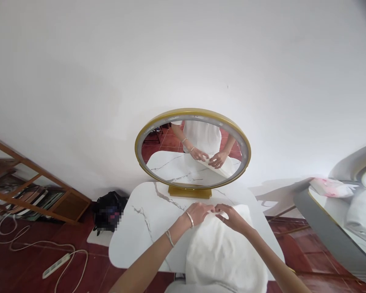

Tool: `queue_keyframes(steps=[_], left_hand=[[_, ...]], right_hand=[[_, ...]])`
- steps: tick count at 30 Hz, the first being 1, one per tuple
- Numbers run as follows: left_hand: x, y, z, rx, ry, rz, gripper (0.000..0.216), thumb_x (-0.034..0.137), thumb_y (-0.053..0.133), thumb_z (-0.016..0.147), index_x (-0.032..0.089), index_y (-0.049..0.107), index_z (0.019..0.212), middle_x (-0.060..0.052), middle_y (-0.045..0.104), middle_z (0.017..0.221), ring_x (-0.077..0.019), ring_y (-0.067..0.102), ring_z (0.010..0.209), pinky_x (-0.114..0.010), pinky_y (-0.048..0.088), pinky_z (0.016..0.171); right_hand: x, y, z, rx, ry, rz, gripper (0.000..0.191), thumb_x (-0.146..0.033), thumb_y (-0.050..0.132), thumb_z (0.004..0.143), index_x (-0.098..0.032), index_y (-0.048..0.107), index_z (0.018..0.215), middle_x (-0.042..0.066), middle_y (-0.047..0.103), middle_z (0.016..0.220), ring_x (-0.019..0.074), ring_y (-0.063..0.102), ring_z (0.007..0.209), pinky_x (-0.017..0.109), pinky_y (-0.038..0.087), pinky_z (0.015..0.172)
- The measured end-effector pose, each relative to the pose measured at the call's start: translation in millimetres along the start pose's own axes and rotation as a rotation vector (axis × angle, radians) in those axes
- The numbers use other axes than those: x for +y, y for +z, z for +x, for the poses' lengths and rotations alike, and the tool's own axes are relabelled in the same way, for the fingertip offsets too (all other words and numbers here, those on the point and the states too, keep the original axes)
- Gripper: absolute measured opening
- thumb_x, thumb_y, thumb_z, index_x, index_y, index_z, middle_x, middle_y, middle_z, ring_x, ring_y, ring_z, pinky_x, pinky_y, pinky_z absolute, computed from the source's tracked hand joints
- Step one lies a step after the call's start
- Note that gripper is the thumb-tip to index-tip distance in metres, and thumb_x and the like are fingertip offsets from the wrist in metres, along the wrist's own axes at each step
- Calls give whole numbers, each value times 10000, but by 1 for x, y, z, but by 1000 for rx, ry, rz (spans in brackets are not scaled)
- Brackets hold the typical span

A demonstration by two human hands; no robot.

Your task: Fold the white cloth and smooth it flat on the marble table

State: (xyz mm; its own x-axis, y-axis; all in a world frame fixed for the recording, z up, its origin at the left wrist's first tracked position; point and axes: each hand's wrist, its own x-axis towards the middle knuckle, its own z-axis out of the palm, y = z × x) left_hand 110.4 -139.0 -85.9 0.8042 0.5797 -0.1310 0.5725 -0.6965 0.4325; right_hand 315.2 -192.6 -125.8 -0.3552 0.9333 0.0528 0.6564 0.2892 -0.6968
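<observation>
Both hands pinch far edge of white towel [222, 248], mid-surface near mirror [192, 148]. Left hand [198, 212], right hand [232, 215] nearly touching. Judgement: keep corners aligned, tension even, fold flat on marble surface [140, 228].

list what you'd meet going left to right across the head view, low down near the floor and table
wooden shelf → power strip → black bag → left hand → right hand, both on the white towel → second table with a pink and white pack
</observation>
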Motion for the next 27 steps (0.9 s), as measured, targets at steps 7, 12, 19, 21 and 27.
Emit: queue_keyframes(steps=[7,12,19,21,27], left_hand=[[12,-20,-22,77,124,148,375,73,427,868,318,655,1036,32,690,884,-113,636,682,-212,432,600],[19,-54,-43,159,176,95,340,59,431,854,268,666,984,44,713,921,-112,653,733,-207,451,629],[-7,-111,-68,281,91,36,276,177,415,914,246,636,1064,25,721,1070,-146,676,945,-248,497,783],[-17,-123,-75,311,55,30,254,249,405,937,246,637,1041,18,724,1057,-151,676,941,-253,498,790],[-36,-138,-94,401,-30,-23,231,320,449,926,230,661,905,1,726,940,-130,657,787,-237,501,701]], right_hand=[[-19,-26,-25,-38,-51,-205,246,-233,400,932,-259,595,1079,48,657,1083,209,609,952,364,467,822],[-3,-40,-38,-72,109,-381,197,-217,454,877,-216,649,900,71,682,962,234,617,872,381,455,798],[7,-75,-48,-62,272,-75,330,-477,526,837,-184,640,740,69,678,798,204,611,755,304,452,704],[-1,-93,-50,-92,258,-7,355,-506,528,835,-188,642,727,50,670,773,185,596,731,283,443,682],[-26,-127,-55,-44,282,117,375,-550,591,801,-193,676,727,51,689,808,181,602,738,270,471,674]])
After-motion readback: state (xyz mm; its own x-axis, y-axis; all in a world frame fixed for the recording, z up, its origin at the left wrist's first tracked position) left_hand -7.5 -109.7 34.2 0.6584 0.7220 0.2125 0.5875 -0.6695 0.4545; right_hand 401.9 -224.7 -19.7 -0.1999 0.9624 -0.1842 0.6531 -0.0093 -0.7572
